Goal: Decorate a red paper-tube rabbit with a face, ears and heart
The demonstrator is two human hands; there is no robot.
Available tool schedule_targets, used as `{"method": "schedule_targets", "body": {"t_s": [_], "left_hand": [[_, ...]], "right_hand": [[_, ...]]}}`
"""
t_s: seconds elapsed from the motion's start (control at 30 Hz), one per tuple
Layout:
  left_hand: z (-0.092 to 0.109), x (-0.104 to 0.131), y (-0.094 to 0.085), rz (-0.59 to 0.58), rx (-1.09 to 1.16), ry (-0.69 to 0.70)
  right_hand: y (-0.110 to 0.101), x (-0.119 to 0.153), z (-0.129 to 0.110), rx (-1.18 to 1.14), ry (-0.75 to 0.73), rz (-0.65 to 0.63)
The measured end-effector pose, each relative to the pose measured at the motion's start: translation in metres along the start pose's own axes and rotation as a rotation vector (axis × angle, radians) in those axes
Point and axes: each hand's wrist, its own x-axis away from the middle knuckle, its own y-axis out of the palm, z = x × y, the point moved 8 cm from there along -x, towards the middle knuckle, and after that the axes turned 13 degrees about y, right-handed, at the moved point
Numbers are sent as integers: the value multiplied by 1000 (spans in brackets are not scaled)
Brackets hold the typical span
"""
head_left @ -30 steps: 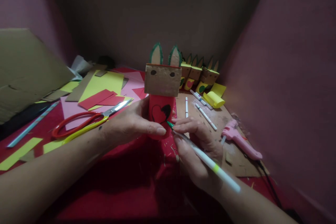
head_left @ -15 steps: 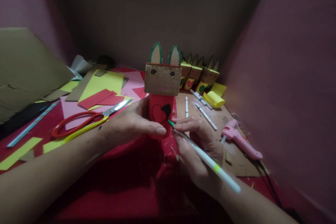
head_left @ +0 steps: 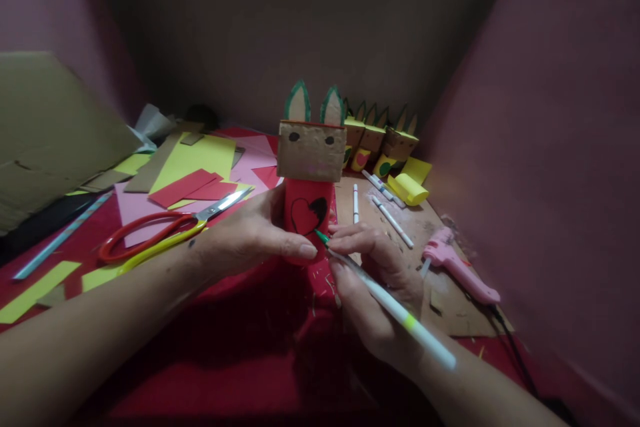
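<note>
Heart [head_left: 303, 217] on the red-bodied figure [head_left: 311, 155]: outline drawn, dark fill at upper right only; remainder unfilled.
Figure upright over the red surface [head_left: 225, 373], contact unclear. Left hand [head_left: 255, 233]: fingers wrapped round the body, thumb in front. Right hand [head_left: 373, 280]: fingers pinched on the pen [head_left: 400, 313], green tip at the heart's lower edge. Behind, similar figures [head_left: 400, 145] bear coloured-in shapes.
</note>
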Motion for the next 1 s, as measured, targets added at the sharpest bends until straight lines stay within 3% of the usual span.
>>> {"method": "schedule_targets", "body": {"t_s": [0.43,0.63,0.83,1.0], "left_hand": [[6,-2,4,16,-42,14],[0,-1,-2,13,-32,14],[3,-3,3,11,-42,30],[5,-2,5,-1,-24,32]], "right_hand": [[-4,-1,-2,29,-24,42],[0,0,3,2,-24,-9],[-3,-1,1,0,-30,30],[1,-1,-2,-11,-24,-8]]}}
